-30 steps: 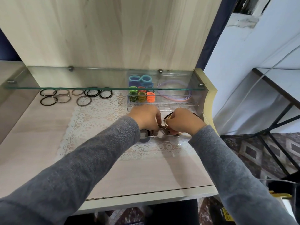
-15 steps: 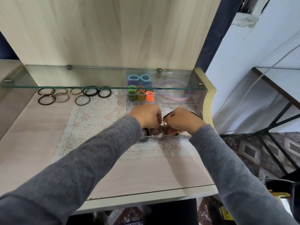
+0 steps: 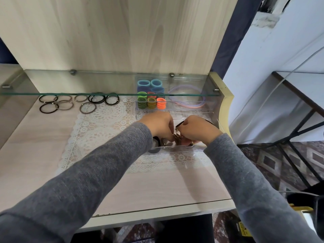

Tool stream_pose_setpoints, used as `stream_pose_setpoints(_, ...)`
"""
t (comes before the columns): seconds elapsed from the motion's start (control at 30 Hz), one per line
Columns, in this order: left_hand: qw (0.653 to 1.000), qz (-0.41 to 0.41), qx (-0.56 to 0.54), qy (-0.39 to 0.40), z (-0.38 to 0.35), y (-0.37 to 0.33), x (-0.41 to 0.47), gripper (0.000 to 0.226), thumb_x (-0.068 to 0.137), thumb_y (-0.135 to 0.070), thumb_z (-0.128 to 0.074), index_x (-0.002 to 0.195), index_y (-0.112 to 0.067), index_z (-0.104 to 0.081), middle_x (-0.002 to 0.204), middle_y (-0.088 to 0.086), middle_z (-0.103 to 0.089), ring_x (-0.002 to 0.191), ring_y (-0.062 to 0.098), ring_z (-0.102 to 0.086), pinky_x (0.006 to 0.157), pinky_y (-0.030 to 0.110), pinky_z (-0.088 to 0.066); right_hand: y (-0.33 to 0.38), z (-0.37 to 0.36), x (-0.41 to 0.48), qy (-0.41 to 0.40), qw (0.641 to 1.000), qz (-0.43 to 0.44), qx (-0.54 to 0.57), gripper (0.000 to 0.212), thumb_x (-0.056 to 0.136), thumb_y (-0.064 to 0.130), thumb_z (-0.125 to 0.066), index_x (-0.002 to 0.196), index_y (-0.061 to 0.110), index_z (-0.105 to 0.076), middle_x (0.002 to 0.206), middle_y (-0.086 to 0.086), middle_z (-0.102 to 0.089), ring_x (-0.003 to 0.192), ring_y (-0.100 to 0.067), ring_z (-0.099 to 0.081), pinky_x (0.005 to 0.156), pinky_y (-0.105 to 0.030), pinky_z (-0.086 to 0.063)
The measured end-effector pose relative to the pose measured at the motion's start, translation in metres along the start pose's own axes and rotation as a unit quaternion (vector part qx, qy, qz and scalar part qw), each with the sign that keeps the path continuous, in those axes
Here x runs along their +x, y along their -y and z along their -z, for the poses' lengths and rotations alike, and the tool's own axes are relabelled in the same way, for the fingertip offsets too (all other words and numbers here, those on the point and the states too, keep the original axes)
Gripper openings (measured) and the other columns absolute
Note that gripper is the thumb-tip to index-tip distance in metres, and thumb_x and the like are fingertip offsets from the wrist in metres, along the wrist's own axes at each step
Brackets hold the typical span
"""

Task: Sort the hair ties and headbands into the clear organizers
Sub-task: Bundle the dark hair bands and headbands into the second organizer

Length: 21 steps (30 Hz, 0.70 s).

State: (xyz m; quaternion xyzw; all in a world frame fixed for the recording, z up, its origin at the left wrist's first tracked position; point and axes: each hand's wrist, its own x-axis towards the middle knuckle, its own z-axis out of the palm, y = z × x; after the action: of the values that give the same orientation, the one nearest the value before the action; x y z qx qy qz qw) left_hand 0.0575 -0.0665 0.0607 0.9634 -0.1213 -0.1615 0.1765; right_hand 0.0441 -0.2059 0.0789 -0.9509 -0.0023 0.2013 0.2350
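In the head view, both hands meet at about 3 o'clock on the table (image 3: 35, 155), right over the near clear organizer (image 3: 177, 148). The left hand (image 3: 158, 126) has its fingers curled down, and they pinch a bunch of thin hair ties (image 3: 175, 136). The right hand (image 3: 199, 130) is curled tight on the same bunch from the other side. A dark loop (image 3: 179, 124) pokes out at its top. A black hair tie (image 3: 155, 143) already lies in this organizer, at 9 o'clock from the bunch.

What changed? Not much (the hands have stayed almost where they were a second ago). The fingers have only come a little closer together. So I think the bunch is still being tucked in and has not been let go yet.

The far clear organizer (image 3: 175, 112), at 12 o'clock from the hands, holds coloured hair ties (image 3: 151, 102) and headbands (image 3: 191, 106). The loose hair ties (image 3: 88, 107) lie at 10 o'clock, under the glass shelf (image 3: 70, 94). They have not moved, so they still wait their turn.
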Motion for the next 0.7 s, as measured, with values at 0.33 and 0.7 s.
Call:
stream_pose_setpoints(0.33, 0.999, 0.031, 0.008, 0.007, 0.0065, -0.0018, -0.0028, 0.027, 0.088, -0.016, -0.054, 0.106, -0.012, -0.074, 0.107, 0.008, -0.072, 0.1, 0.026, -0.066, 0.089, 0.04, -0.056, 0.0009, -0.0015, -0.0007, -0.002, 1.0, 0.01, -0.014, 0.025, 0.089, 0.013, -0.045, 0.09, 0.002, -0.068, 0.07, -0.009, -0.072, 0.053, -0.014, -0.064, 0.052, -0.02, -0.05)
stream_pose_setpoints(0.7, 0.997, 0.055, 0.055, -0.02, 0.0037, -0.0013, -0.0086, 0.028, 0.091, -0.025, -0.05, 0.108, -0.016, -0.07, 0.107, 0.005, -0.068, 0.097, 0.026, -0.061, 0.075, 0.031, -0.044, 0.0023, -0.0021, -0.0027, -0.001, 0.999, 0.02, -0.05, 0.028, 0.089, 0.013, -0.046, 0.083, 0.003, -0.071, 0.073, -0.008, -0.073, 0.068, -0.018, -0.068, 0.057, -0.02, -0.048)
